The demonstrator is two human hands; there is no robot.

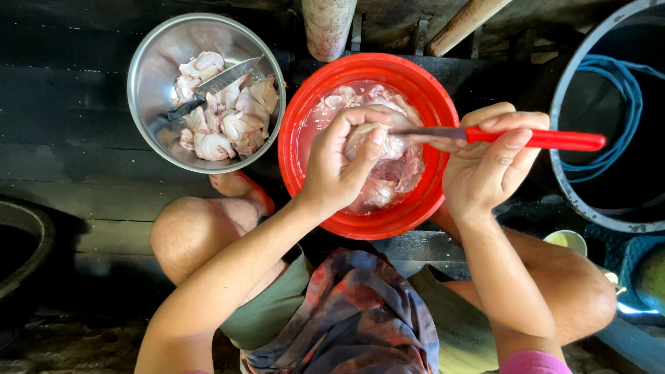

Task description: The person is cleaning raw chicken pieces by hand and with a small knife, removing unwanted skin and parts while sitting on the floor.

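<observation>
Left hand (337, 166) gripping raw meat (377, 142) over red bowl (312, 90), right hand (485, 163) clasping red-handled knife (512, 137)

The person wears olive-green shorts (277, 312) with a mottled grey-and-rust cloth (353, 312) over the lap; a pink sleeve edge (530, 362) shows at the right arm. Both hands are bare.
</observation>
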